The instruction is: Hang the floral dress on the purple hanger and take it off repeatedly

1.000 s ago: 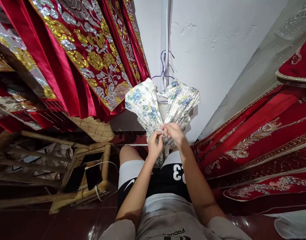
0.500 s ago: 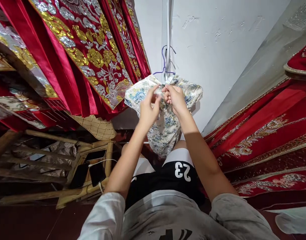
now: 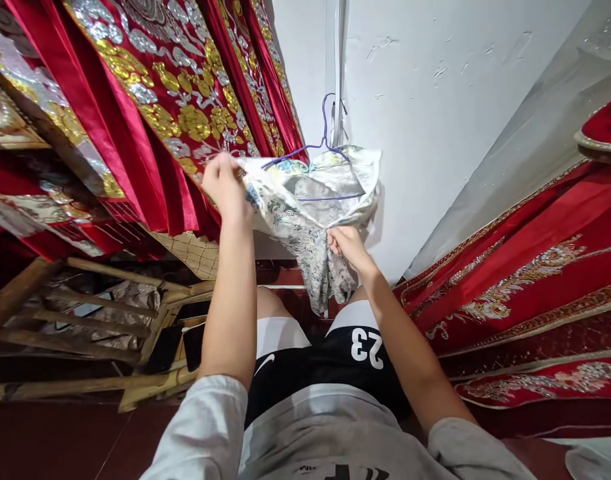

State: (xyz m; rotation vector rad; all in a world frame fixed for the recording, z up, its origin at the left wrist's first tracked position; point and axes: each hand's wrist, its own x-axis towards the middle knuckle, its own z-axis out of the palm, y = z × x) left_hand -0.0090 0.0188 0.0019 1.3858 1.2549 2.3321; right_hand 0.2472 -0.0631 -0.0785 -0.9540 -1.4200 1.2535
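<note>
A white garment with a blue and yellow floral print (image 3: pixel 310 237) hangs from a purple wire hanger (image 3: pixel 326 127) against the wall. Its neckline gapes, so the hanger's lower bar shows inside. My left hand (image 3: pixel 225 183), slightly blurred, is closed on the garment's left shoulder end and holds it stretched out sideways. The hanger's left arm lies partly bared along that shoulder. Just under the neckline, my right hand (image 3: pixel 346 243) pinches the front of the garment, which bunches in folds below the fingers.
Red gowns with gold and silver embroidery (image 3: pixel 185 100) hang at the left. More beaded red clothing (image 3: pixel 525 287) hangs at the right beside a translucent cover (image 3: pixel 505 133). A bamboo chair (image 3: pixel 105 383) stands at lower left, with dark phones (image 3: pixel 165 348) by it.
My left hand has moved left from the neckline, drawing the garment's shoulder outward. My right hand has moved down with the front edge, and the neckline has opened wide.
</note>
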